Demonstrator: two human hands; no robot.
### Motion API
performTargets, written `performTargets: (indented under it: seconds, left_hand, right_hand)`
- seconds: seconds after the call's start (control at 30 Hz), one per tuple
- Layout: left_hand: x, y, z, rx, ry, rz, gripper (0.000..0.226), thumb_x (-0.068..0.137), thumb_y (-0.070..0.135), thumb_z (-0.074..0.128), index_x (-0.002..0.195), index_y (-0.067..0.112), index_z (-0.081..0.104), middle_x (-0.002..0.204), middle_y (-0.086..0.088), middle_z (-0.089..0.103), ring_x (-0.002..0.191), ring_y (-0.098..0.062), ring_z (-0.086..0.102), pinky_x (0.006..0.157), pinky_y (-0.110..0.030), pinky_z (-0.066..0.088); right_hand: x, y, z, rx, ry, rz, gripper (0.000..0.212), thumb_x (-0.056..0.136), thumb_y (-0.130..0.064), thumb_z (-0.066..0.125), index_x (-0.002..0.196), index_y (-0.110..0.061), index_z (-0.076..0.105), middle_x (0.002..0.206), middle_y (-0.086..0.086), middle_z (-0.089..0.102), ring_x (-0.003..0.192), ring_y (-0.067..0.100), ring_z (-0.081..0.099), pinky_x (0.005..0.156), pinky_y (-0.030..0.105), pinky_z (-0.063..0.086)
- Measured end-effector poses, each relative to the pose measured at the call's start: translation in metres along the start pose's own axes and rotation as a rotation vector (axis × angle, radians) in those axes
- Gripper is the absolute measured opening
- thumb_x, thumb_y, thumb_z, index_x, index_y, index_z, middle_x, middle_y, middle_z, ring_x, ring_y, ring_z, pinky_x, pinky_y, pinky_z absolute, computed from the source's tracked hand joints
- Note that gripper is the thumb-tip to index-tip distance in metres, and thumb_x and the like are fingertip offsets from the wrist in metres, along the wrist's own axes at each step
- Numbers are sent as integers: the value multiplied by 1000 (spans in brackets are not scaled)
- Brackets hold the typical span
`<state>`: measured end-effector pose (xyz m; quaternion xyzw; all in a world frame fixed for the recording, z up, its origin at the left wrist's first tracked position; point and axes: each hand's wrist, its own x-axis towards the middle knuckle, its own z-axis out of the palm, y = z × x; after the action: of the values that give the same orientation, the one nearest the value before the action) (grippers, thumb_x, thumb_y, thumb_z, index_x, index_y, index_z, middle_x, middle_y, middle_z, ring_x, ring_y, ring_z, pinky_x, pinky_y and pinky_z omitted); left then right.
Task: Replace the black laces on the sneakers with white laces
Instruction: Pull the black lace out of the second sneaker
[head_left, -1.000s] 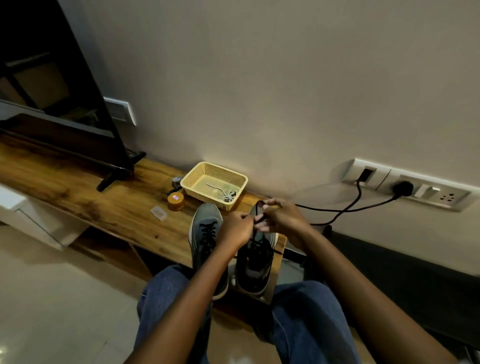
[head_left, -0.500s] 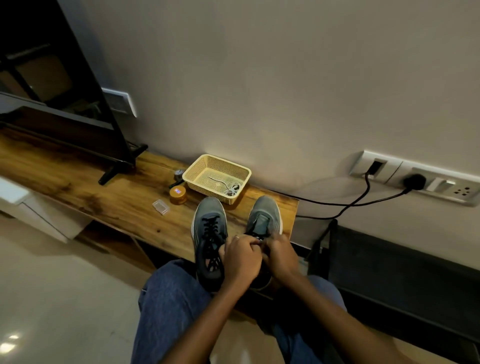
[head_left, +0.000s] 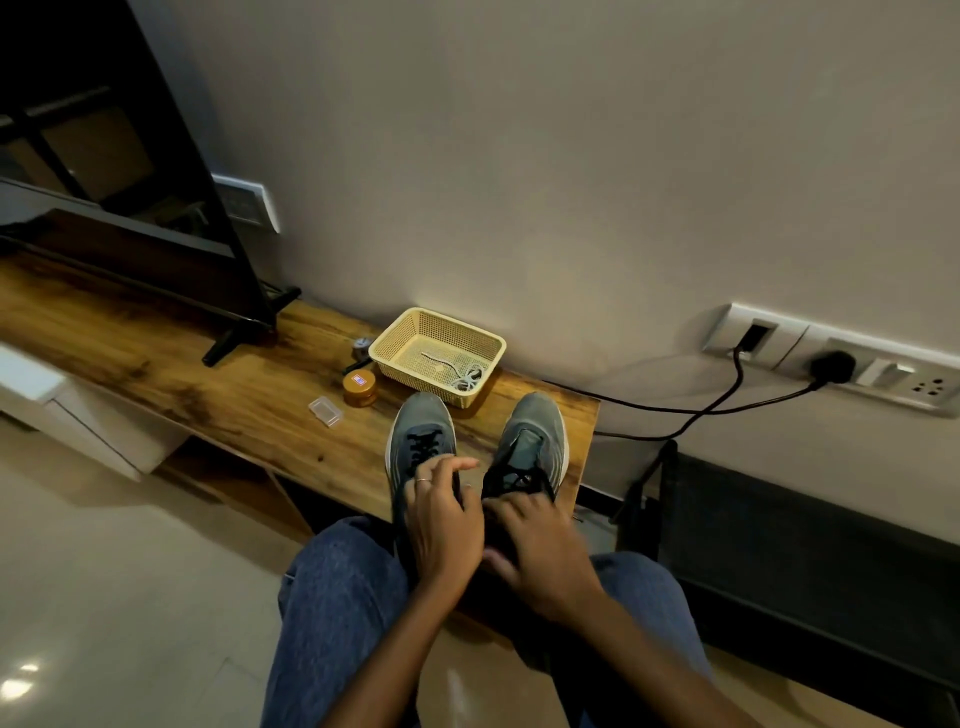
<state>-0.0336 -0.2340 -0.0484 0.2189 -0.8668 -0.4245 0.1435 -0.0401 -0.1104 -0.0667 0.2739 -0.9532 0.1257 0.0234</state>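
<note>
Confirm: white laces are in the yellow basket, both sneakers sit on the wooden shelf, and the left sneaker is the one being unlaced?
Not quite. The head view shows the hands working on the right sneaker, whose black lace is partly pulled out; the left sneaker is fully laced. The rest holds: white laces lie in the yellow basket, and both sneakers sit on the wooden shelf.

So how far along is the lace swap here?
Early. Done: upper eyelets of the right sneaker look unlaced. In hand: right hand and left hand work its black lace. Left: the left sneaker remains fully laced; white laces lie in the basket.
</note>
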Motion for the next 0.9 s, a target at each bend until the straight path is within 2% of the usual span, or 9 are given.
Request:
performTargets:
  seconds: [0.1, 0.2, 0.3, 0.37, 0.47, 0.6, 0.7, 0.8, 0.9]
  left_hand:
    - [13, -9, -4, 39, 6, -65, 25, 91, 14, 54, 111, 27, 60, 134, 3, 48, 127, -19, 36, 101, -36, 33]
    - [26, -20, -5, 42, -24, -137, 29, 92, 15, 54, 119, 27, 55, 141, 3, 43, 132, -19, 30, 103, -37, 31]
    - [39, -34, -3, 21, -46, -207, 39, 92, 16, 54, 129, 25, 49, 147, 0, 38, 135, -21, 27, 105, -40, 31]
    - [45, -44, -1, -10, -97, -256, 48, 90, 16, 55, 137, 24, 43, 149, -1, 35, 137, -23, 25, 108, -42, 32]
    - [46, -54, 2, -32, -202, -329, 64, 88, 13, 55, 146, 22, 30, 150, -7, 31, 138, -28, 27, 111, -46, 31]
    - [42, -68, 8, -49, -217, -368, 68, 89, 1, 49, 151, 13, 22, 154, -11, 26, 140, -31, 28, 114, -41, 28]
    - [40, -70, 12, -74, -181, -385, 63, 93, -2, 44, 151, 9, 22, 151, -15, 33, 136, -34, 36, 110, -40, 34]
    - [36, -72, 17, -63, -184, -373, 64, 93, -2, 45, 151, 9, 21, 150, -16, 35, 134, -33, 39, 109, -40, 36]
    - [21, -72, 26, -61, -220, -363, 65, 91, -4, 45, 151, 11, 22, 149, -15, 37, 133, -32, 41, 109, -40, 37]
  right_hand:
    - [-4, -9, 24, -152, -82, 2, 48, 78, -53, 46, 120, -30, 52, 117, -1, 65, 91, 21, 62, 65, 34, 51]
    - [3, 1, 37, -196, -138, 67, 68, 55, -48, 83, 115, -26, 60, 110, 2, 68, 86, 25, 62, 70, 38, 45]
    - [9, 14, 35, -200, -125, 88, 78, 44, -44, 89, 113, -23, 58, 106, 3, 68, 86, 26, 63, 73, 40, 47]
    - [13, 20, 33, -160, -84, 112, 71, 48, -40, 86, 111, -23, 58, 102, 1, 68, 86, 27, 64, 68, 38, 53]
    - [19, 24, 34, -96, -47, 220, 51, 57, -30, 84, 101, -19, 60, 89, 2, 67, 82, 29, 62, 60, 36, 51]
    - [22, 23, 38, -93, -106, 288, 50, 38, -22, 92, 73, -14, 58, 64, 6, 60, 63, 30, 59, 44, 30, 45]
    - [19, 21, 35, -42, -79, 330, 42, 49, -22, 91, 73, -11, 59, 67, 10, 60, 62, 31, 58, 48, 28, 42]
    - [18, 18, 11, 109, 34, 450, 28, 79, -28, 72, 91, -6, 59, 91, 15, 58, 87, 35, 55, 61, 31, 34]
    - [16, 13, -21, 201, 159, 431, 17, 81, -11, 63, 95, -2, 58, 96, 17, 55, 93, 36, 51, 64, 33, 32]
